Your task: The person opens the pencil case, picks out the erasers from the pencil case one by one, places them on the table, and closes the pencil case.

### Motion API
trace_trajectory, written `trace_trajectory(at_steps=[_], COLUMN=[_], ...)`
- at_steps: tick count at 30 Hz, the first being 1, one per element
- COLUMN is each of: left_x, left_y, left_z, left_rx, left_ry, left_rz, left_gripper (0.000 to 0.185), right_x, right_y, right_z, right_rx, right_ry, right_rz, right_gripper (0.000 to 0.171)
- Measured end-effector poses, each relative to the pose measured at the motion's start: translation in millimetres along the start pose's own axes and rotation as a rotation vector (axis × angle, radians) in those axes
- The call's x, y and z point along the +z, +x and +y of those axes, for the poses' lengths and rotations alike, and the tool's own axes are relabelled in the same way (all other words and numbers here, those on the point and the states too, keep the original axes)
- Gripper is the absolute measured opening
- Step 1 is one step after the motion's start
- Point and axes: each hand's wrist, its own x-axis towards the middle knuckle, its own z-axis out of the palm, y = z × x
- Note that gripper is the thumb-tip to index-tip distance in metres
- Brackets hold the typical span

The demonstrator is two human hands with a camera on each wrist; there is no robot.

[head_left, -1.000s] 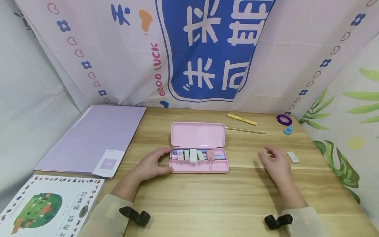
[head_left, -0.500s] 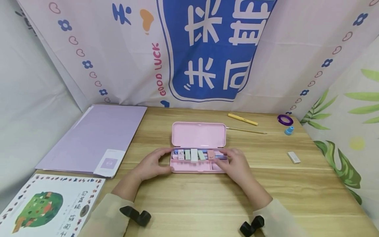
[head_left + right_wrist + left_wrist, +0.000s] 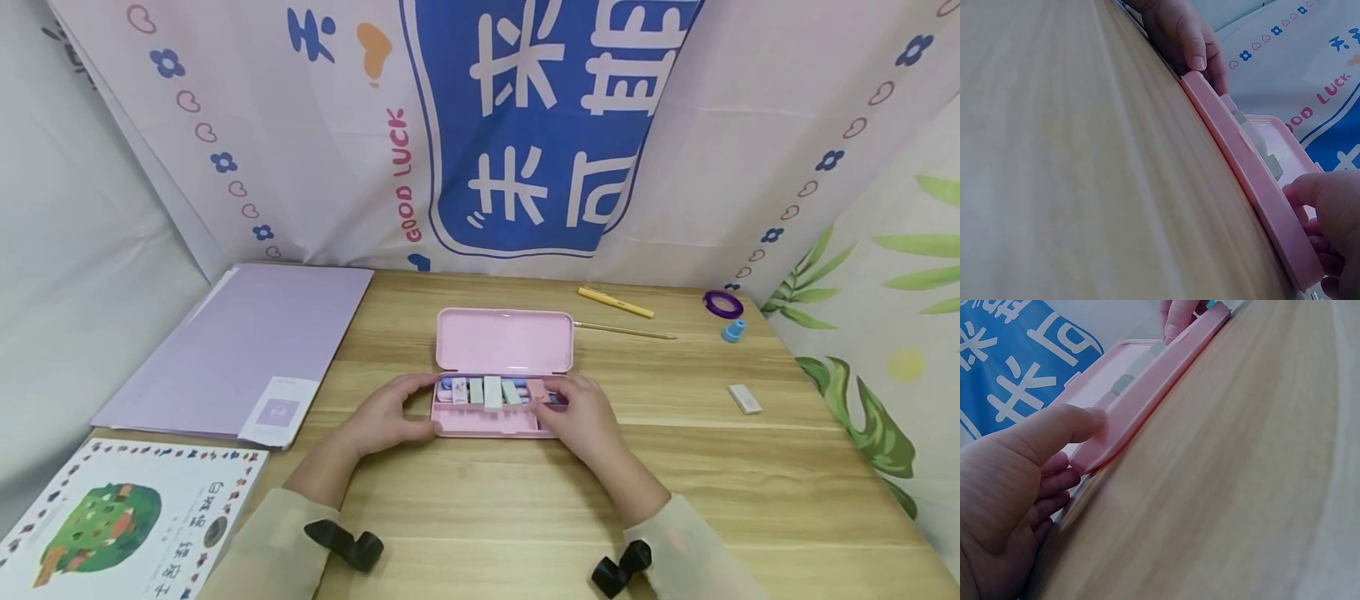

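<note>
**deskwatcher:** Smack in the middle of the light wooden table: open pink plastic pencil case, lid flipped back and lying flat toward the wall. Row of pastel eraser blocks lined up across the tray.

**pinboard_sam:** Yep. Left hand wrapped around the case's left end, thumb on the front edge, fingers curled behind. Right hand over the right end, fingers curled down into the tray by the pinkish block. Can't tell if actually pinching anything in there.

**deskwatcher:** Off to the left: flat lilac folder, and a picture book with a green tree on the cover at the near corner.

**pinboard_sam:** Right side, well apart from the hands: small white eraser. Further back, yellow pen, thin wooden pencil, purple tape ring, little blue sharpener.
</note>
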Motion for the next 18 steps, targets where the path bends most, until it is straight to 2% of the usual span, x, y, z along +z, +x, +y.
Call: trace_trajectory(at_steps=[7,12,18], left_x=[-0.5,-0.8,0.1], left_y=[0.2,0.4,0.3], left_z=[0.7,0.4,-1.5], left_rx=[-0.007,-0.013,-0.020], left_ry=[0.002,0.008,0.010], left_rz=[-0.003,0.000,-0.001], left_gripper=[0.077,0.077,0.077], right_x=[-3,-4,-11], right_y=[0,0,-2], right_z=[-4,-6,0], right_rx=[0.083,0.094,0.109], right_ry=[0.006,-0.006,0.034], right_rz=[-0.016,-0.019,-0.010], right_gripper=[0.038,0.038,0.039])
